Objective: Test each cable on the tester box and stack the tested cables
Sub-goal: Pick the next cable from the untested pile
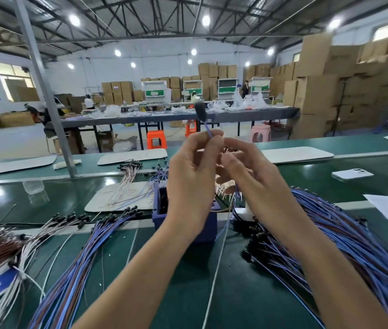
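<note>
Fanned cables on the near-left counter are, I'd judge, the tested stack. The left hand pinches a blue cable just under its black plug, raised over the tester box to ready that end. The right hand curls beside it; blur hides whether it grips. A cable heap waits on the right.

Tester box central (half hidden), cables right, perhaps phone behind
</note>
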Tool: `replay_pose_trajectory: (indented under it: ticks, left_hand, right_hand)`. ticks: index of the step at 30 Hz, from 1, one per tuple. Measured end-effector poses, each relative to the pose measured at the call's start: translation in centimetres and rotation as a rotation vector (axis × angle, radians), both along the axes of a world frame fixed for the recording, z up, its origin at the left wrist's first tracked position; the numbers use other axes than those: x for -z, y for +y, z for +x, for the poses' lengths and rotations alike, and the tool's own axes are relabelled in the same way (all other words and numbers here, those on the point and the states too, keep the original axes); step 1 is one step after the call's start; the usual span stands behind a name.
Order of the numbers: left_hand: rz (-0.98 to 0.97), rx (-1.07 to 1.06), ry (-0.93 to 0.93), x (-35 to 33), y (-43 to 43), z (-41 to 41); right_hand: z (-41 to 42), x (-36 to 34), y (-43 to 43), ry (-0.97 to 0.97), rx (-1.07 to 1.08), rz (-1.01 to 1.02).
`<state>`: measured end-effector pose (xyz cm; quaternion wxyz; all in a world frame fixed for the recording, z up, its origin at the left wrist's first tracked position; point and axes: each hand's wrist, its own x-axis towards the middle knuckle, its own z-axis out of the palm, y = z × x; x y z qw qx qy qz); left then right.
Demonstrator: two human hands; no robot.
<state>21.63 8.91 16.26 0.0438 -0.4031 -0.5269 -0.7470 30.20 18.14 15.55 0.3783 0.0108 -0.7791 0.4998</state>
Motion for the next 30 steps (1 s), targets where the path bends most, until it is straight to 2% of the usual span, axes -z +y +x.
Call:
replay_pose_trajectory:
  ticks: [7, 11, 16, 19, 25, 28, 30]
  left_hand:
    - [0.084, 0.099, -0.238, -1.4, 3.4, -1.0]
    - [0.064, 0.141, -0.302, -1.1, 6.1, -1.1]
    - [-0.248, 0.089, -0.178, 0.7, 10.6, -1.7]
    - [-0.433, 0.064, -0.099, 1.9, 13.7, -2.2]
    - [-0.764, -0.019, 0.18, 4.0, 20.1, -1.7]
    - [-0.807, -0.026, 0.192, 4.9, 21.6, -1.6]
    - [-0.773, -0.016, 0.177, 5.5, 21.7, -1.9]
  right_hand:
    - [3.0, 0.1, 4.9, -0.039, 0.204, -0.022]
    - [5.1, -0.3, 8.1, -0.143, 0.378, 0.138]
    - [8.0, 0.6, 12.6, -0.313, 0.625, 0.276]
    - [9.3, 2.1, 15.0, -0.378, 0.737, 0.272]
    - [10.4, 5.6, 18.9, -0.6, 0.928, 0.212]
    - [10.8, 7.1, 20.1, -0.772, 0.917, 0.169]
    - [11.0, 7.7, 20.3, -0.8, 0.916, 0.166]
